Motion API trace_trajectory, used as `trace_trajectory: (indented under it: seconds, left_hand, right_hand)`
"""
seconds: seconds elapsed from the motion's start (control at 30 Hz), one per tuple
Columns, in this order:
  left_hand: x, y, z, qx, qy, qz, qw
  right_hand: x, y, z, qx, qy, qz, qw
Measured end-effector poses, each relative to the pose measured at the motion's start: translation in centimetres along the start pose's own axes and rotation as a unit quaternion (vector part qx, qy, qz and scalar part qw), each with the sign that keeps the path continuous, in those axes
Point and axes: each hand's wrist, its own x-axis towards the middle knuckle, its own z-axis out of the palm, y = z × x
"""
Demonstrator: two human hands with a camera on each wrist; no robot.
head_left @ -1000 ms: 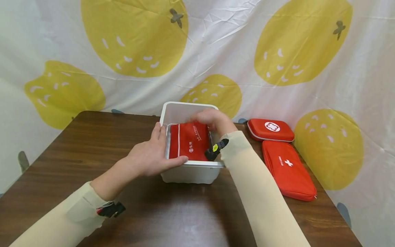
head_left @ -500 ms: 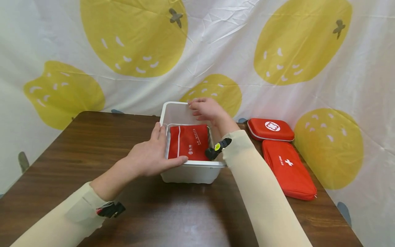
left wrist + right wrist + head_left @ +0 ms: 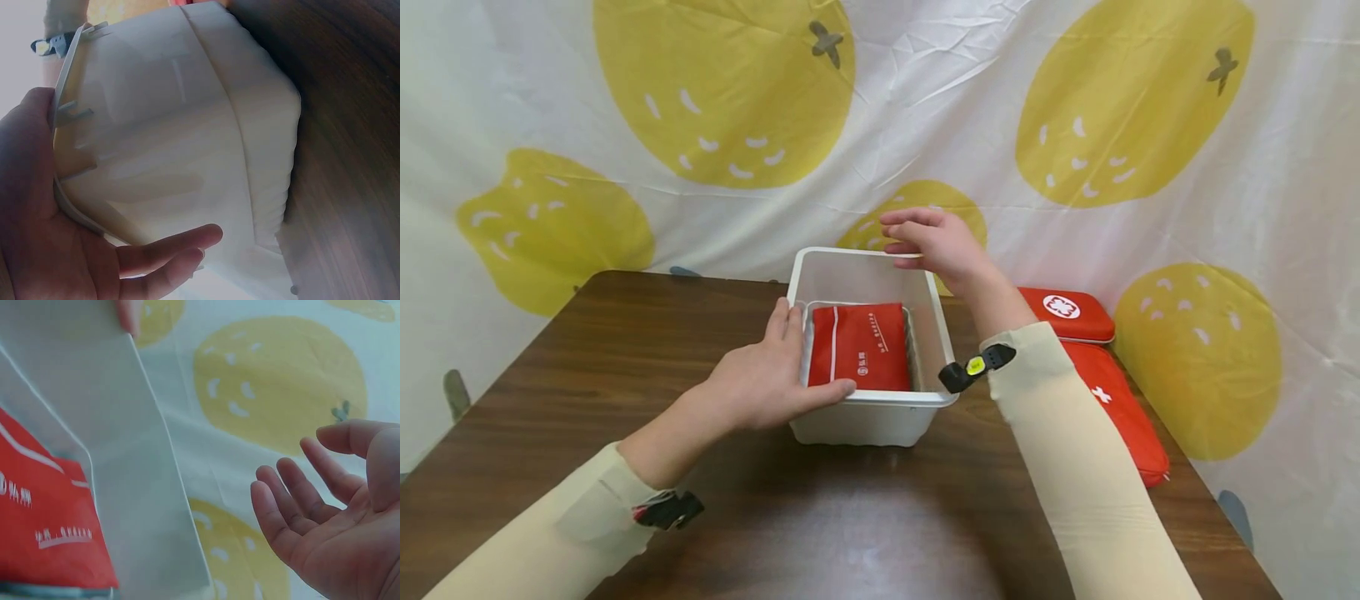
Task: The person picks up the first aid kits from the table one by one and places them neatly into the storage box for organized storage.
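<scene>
A white plastic bin [image 3: 861, 425] stands on the table, and a flat red fabric pouch [image 3: 859, 346] with white lettering lies inside it. My left hand [image 3: 756, 379] rests against the bin's near left corner, thumb along the front rim and fingers extended along the left side. In the left wrist view, its straight fingers [image 3: 181, 247] lie beside the bin's outer wall. My right hand [image 3: 943, 246] hovers over the bin's far right corner with relaxed, spread fingers. The right wrist view shows nothing in that palm [image 3: 350, 544]. What lies under the pouch is hidden.
To the right are a red hard case [image 3: 1086, 315] with a white emblem and a red first-aid bag [image 3: 1123, 417], both partly covered by my right arm. A lemon-print cloth [image 3: 715, 217] hangs behind the brown wooden table [image 3: 647, 350].
My right hand has lifted out of the bin, away from the red pouch, and moved up and to the right. The left hand and the bin have stayed in place.
</scene>
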Motion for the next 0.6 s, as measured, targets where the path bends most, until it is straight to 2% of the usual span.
trace_trajectory:
  seconds: [0.2,0.4,0.6]
  left_hand:
    - [0.2,-0.1,0.0,0.0,0.003,0.004,1.0]
    - [0.3,-0.4,0.1,-0.004,-0.002,0.004,1.0]
    - [0.3,-0.5,0.1,-0.003,0.001,0.005,1.0]
  right_hand:
    - [-2.0,1.2,-3.2,-0.018,0.001,-0.008,0.9998]
    - [-4.7,3.0,-6.2,-0.063,0.026,-0.001,0.9977]
    - [-7.4,5.3,-10.3,-0.11,0.053,0.015,0.9924]
